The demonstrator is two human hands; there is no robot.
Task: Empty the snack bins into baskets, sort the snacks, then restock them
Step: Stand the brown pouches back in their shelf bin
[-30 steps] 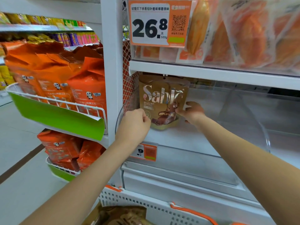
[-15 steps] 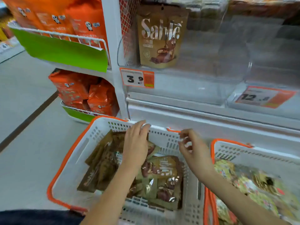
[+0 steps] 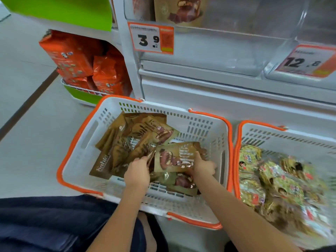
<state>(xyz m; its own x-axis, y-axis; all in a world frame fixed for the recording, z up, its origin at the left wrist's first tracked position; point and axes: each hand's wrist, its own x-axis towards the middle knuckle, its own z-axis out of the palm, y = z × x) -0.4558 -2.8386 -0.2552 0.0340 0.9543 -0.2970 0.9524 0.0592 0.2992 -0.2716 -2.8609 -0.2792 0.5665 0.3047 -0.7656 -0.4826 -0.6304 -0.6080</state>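
Note:
A white basket with orange handles [image 3: 85,142] sits on the floor and holds several brown Sahle snack pouches [image 3: 131,140]. My right hand [image 3: 202,167] grips one brown pouch [image 3: 174,157] by its lower right edge, thumb on top. My left hand [image 3: 137,172] pinches the edge of another brown pouch beside it. One brown pouch [image 3: 179,10] stands upright in the clear bin [image 3: 236,42] on the shelf above. A second white basket [image 3: 291,137] on the right holds several yellow-green snack packs [image 3: 272,180].
Orange price tags reading 3.9 [image 3: 151,39] and 12.8 [image 3: 305,61] hang on the bin fronts. Orange bags [image 3: 87,64] fill a wire rack at the left. Grey floor [image 3: 27,106] lies left of the basket. My dark-clothed knee [image 3: 54,224] is at the bottom left.
The view dropped from the shelf to the baskets. Both hands left the pouch standing in the bin, reached down into the left basket and took hold of pouches there.

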